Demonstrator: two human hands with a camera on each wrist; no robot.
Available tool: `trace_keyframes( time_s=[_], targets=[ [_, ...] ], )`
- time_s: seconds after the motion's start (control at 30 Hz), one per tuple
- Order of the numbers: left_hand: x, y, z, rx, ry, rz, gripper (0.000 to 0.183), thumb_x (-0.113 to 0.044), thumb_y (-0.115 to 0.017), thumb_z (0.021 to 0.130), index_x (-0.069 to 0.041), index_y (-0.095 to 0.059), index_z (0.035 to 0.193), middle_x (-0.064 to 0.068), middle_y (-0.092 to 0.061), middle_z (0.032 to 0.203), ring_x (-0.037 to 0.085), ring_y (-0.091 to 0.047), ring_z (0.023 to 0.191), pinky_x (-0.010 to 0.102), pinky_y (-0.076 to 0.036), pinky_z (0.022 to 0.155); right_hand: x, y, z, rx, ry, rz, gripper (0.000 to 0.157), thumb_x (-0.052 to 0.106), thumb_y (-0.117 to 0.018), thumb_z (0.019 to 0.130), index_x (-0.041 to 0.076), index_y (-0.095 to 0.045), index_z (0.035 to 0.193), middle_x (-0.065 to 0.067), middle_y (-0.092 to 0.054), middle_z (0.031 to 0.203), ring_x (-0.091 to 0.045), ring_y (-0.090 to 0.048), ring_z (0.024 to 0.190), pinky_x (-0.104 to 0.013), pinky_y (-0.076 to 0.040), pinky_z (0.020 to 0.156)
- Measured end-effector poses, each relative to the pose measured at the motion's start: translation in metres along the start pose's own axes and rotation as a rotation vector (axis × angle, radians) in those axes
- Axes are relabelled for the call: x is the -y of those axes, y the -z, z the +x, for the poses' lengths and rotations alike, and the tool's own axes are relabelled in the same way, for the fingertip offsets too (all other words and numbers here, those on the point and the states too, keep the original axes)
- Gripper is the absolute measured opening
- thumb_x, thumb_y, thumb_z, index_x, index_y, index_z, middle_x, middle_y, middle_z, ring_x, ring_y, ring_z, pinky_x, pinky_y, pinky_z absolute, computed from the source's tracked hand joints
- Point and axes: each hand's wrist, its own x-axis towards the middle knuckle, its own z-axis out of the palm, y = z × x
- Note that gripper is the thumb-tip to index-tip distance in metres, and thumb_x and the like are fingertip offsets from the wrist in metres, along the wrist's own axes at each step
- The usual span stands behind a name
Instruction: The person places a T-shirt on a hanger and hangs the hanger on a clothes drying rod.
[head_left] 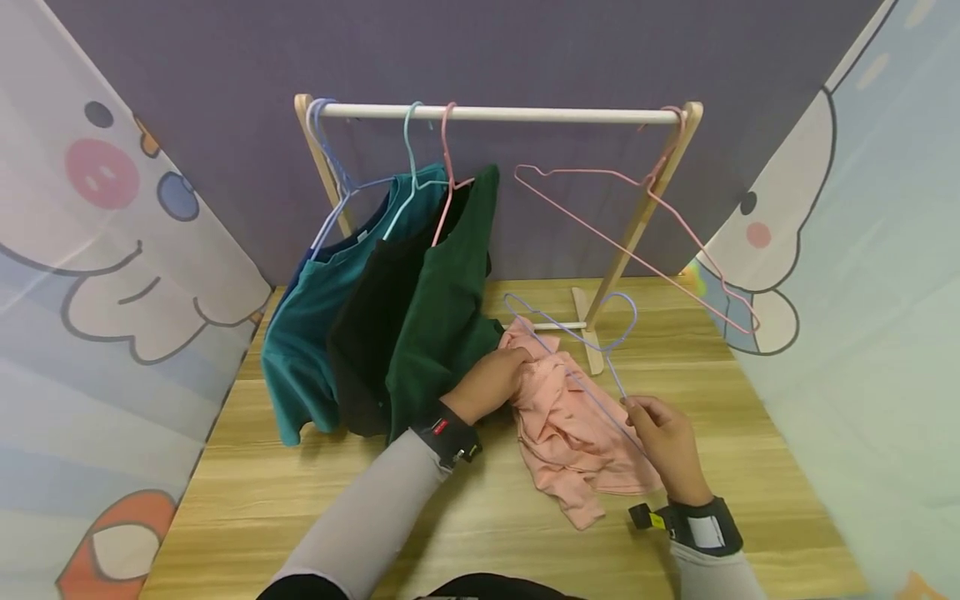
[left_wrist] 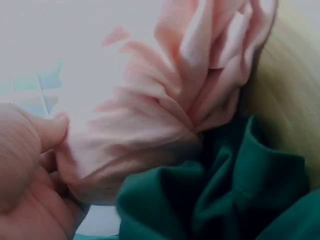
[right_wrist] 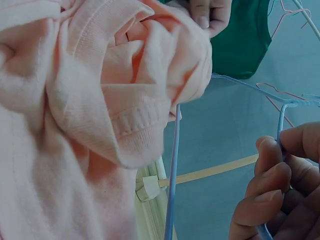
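My left hand [head_left: 497, 382] pinches the edge of a pink knit garment [head_left: 558, 421], bunched up and hanging over the table in front of the rack. In the left wrist view, thumb and fingers grip the cloth [left_wrist: 130, 145] at its edge. With curled fingers, my right hand [head_left: 666, 437] holds a lavender-blue wire hanger [head_left: 603, 348] by one shoulder, its hook upward. The hanger's far end lies by my left hand. In the right wrist view, its lower bar [right_wrist: 173, 175] runs up behind the pink folds [right_wrist: 145, 100], where part of it is hidden.
A rack with a white rail [head_left: 555, 114] stands behind. On its left hang a teal top [head_left: 300, 333], a black one [head_left: 367, 358] and a dark green one [head_left: 442, 325], close to my left forearm. A bare pink hanger [head_left: 592, 172] hangs at the right end. Printed cloth walls flank the wooden table [head_left: 300, 500].
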Motion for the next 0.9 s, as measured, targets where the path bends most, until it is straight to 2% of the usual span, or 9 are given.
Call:
trace_keyframes(
  time_s=[0.13,0.23,0.37,0.43,0.53,0.63,0.7,0.77,0.9],
  targets=[
    [0.002,0.006,-0.003,-0.001,0.04,-0.072,0.022,-0.018,-0.052,0.109,-0.007,-0.065,0.123,0.008,-0.069,0.112,0.022,-0.065,0.106,0.036,-0.054,0.096,0.001,0.0,0.001,0.002,0.014,0.002,0.025,0.02,-0.063,0.105,-0.001,-0.076,0.108,-0.002,-0.068,0.079,-0.008,-0.055,0.067,-0.023,-0.047,0.061],
    [0.004,0.011,-0.005,0.026,0.061,-0.096,0.018,-0.026,-0.063,0.104,-0.009,-0.068,0.109,0.003,-0.067,0.093,0.019,-0.064,0.09,0.031,-0.054,0.083,0.002,0.0,0.0,0.005,0.02,0.009,0.026,0.021,-0.063,0.105,-0.001,-0.076,0.109,-0.002,-0.069,0.079,-0.008,-0.056,0.067,-0.023,-0.048,0.062],
    [0.004,0.02,-0.008,0.064,0.081,-0.17,0.024,-0.031,-0.071,0.098,-0.014,-0.063,0.082,-0.007,-0.05,0.068,0.011,-0.052,0.067,0.024,-0.043,0.062,0.003,0.001,-0.001,0.007,0.021,0.016,0.027,0.022,-0.063,0.105,-0.001,-0.075,0.109,-0.003,-0.069,0.079,-0.008,-0.056,0.068,-0.023,-0.048,0.062],
    [0.003,0.024,-0.009,0.075,0.076,-0.252,0.029,-0.031,-0.072,0.098,-0.016,-0.061,0.076,-0.009,-0.048,0.064,0.007,-0.048,0.063,0.022,-0.04,0.06,0.004,0.002,-0.002,0.012,0.021,0.019,0.027,0.022,-0.063,0.105,-0.001,-0.075,0.109,-0.003,-0.07,0.079,-0.008,-0.056,0.068,-0.023,-0.048,0.062],
    [-0.003,0.035,-0.012,0.076,0.074,-0.472,0.027,-0.029,-0.072,0.099,-0.013,-0.066,0.077,-0.005,-0.056,0.064,0.006,-0.052,0.063,0.021,-0.044,0.061,0.006,0.005,-0.003,0.02,0.018,0.016,0.027,0.023,-0.063,0.105,0.0,-0.075,0.11,0.0,-0.069,0.079,-0.008,-0.056,0.069,-0.023,-0.048,0.063],
    [-0.011,0.048,-0.014,0.007,0.068,-0.623,0.017,-0.026,-0.071,0.1,-0.011,-0.073,0.092,-0.001,-0.067,0.081,0.007,-0.058,0.075,0.023,-0.05,0.068,0.009,0.008,-0.004,0.028,0.017,0.01,0.026,0.025,-0.063,0.106,0.003,-0.076,0.111,0.004,-0.068,0.079,-0.009,-0.055,0.07,-0.024,-0.047,0.063],
    [-0.017,0.056,-0.014,-0.063,0.059,-0.645,0.014,-0.024,-0.07,0.1,-0.01,-0.074,0.102,0.002,-0.066,0.089,0.009,-0.059,0.08,0.024,-0.052,0.07,0.011,0.01,-0.004,0.029,0.024,0.003,0.026,0.025,-0.063,0.106,0.004,-0.076,0.112,0.005,-0.068,0.079,-0.009,-0.055,0.069,-0.024,-0.047,0.062],
    [-0.022,0.065,-0.014,-0.126,0.05,-0.618,0.014,-0.022,-0.071,0.1,-0.01,-0.074,0.106,0.002,-0.066,0.094,0.009,-0.059,0.083,0.023,-0.053,0.071,0.013,0.012,-0.004,0.029,0.034,0.004,0.024,0.025,-0.063,0.105,0.005,-0.076,0.111,0.004,-0.067,0.079,-0.009,-0.055,0.069,-0.024,-0.047,0.062],
    [-0.034,0.09,-0.015,-0.192,0.008,-0.497,0.015,-0.024,-0.077,0.096,-0.011,-0.078,0.104,0.002,-0.068,0.093,0.01,-0.061,0.084,0.023,-0.054,0.071,0.018,0.017,-0.004,0.03,0.05,0.016,0.023,0.024,-0.063,0.105,0.005,-0.075,0.109,0.003,-0.067,0.079,-0.008,-0.054,0.068,-0.024,-0.046,0.061]
  ],
)
